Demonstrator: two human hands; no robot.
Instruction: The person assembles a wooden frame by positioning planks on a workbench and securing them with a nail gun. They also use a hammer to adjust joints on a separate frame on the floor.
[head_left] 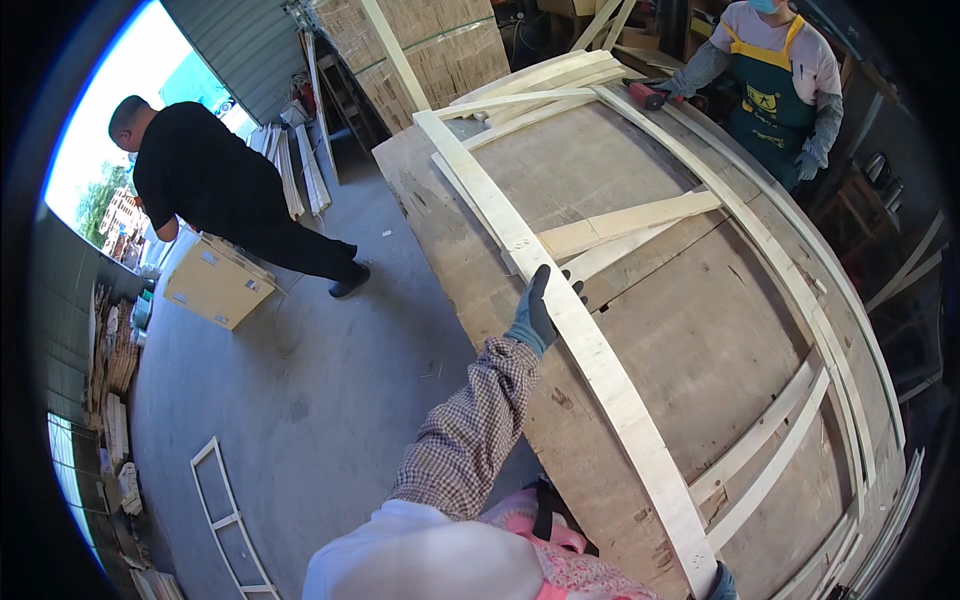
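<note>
A long pale wooden plank (610,375) runs slantwise over the worktable, forming the near side of a wooden frame. My left hand (537,315), in a dark-palmed blue-grey glove, is closed around its middle, thumb on the near side and fingertips showing past the far edge. At the plank's near end, my right hand (723,582) shows only in part at the lower edge, its glove against the wood; most of its fingers are hidden. Crosspieces (640,220) extend between this plank and a far rail (770,235). Another pair of slats (770,455) crosses closer to me.
The frame rests on a worn plywood tabletop (700,330). Across it, a co-worker in a green apron (765,100) has a gloved hand by a red tool (648,96). Someone in black (210,170) bends over a yellowish box (215,285). A narrow frame (225,520) lies on the floor.
</note>
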